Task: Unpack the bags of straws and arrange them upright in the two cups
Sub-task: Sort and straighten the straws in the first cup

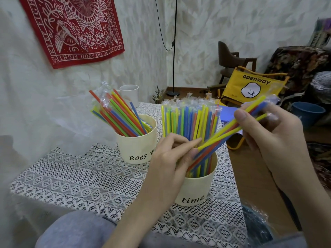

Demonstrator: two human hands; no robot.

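Straws in hand: a slanted bundle of wrapped straws [231, 125], yellow, orange, blue and green, held over the near cup with its low end at the cup's mouth and its high end up to the right.
Right hand [268, 133]: fingers and thumb curled round the upper part of the bundle.
Left hand [172, 154]: fingertips pinch the lower end of the same bundle, just above the rim.
Near cup [195, 188]: cream, printed "time", packed with upright straws [189, 120] in clear wrappers.
Far cup [136, 142]: cream, printed "Roes", just behind and left of the near one; its straws [121, 115] lean left.
Table [80, 176]: lace cloth under both cups; a white mug [129, 93] at the back edge.
Wall: red patterned cloth [71, 27] hanging upper left.
Floor, right: yellow "openway" chair [254, 86].
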